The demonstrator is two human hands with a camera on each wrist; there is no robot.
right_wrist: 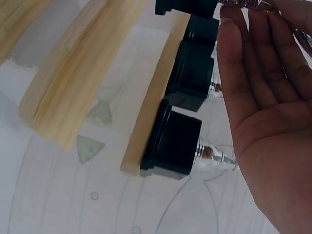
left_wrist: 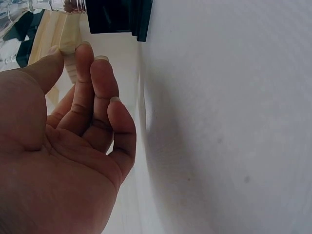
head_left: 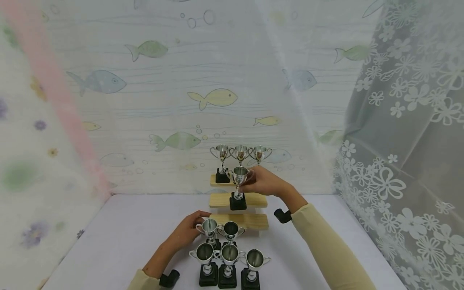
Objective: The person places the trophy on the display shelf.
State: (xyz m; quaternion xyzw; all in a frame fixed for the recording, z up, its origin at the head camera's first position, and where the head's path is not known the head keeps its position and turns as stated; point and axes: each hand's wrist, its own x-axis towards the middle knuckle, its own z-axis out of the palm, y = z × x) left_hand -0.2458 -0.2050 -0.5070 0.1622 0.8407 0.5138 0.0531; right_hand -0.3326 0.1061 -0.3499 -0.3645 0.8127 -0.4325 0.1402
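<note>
My right hand (head_left: 266, 183) holds a small silver trophy cup (head_left: 240, 175) by its stem. The cup is upright, its black base over the middle wooden step (head_left: 258, 200) of a stepped display stand. In the right wrist view, the held cup's black base (right_wrist: 189, 6) shows at the top edge. My left hand (head_left: 186, 231) is at the left end of the lowest wooden step (head_left: 250, 221). In the left wrist view, its thumb and fingertips pinch that step's end (left_wrist: 70, 36). Three matching trophies (head_left: 222, 155) stand along the top step (head_left: 219, 183).
Several more trophies (head_left: 230, 257) with black bases stand in two rows on the white table (head_left: 119, 237) before the stand. One trophy (left_wrist: 114, 17) is right beside my left fingers. A fish-print curtain (head_left: 217, 60) hangs behind; a flowered sheer curtain (head_left: 406, 161) hangs at the right.
</note>
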